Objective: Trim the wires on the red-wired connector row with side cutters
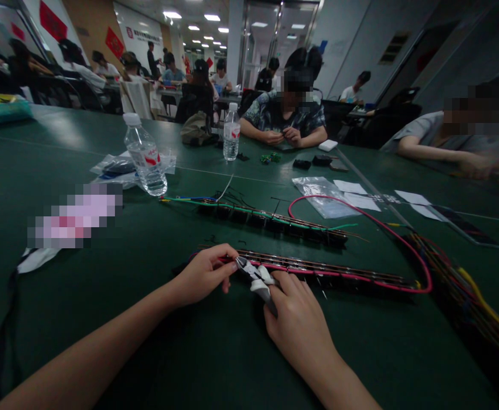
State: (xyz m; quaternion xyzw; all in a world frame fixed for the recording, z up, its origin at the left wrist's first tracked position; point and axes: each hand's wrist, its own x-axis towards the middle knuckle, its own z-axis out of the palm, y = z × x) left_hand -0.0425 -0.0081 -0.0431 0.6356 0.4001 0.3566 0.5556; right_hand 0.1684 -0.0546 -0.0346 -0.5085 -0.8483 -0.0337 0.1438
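Right hand (298,310) is wrapped round pliers (258,285), their tips by the left hand (202,274), whose fingers pinch together, on what I can't tell; the red-wired strip (330,271) lies just beyond both.

Ceiling lights (212,17) — lit, glass doors (262,42), grey wall (346,40)

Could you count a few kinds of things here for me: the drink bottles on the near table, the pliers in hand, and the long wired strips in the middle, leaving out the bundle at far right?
Drink bottles: 2 (nearer bottle, farther bottle)
Pliers: 1, in the right hand
Wired strips: 2 (farther strip, nearer strip)
Total: 5
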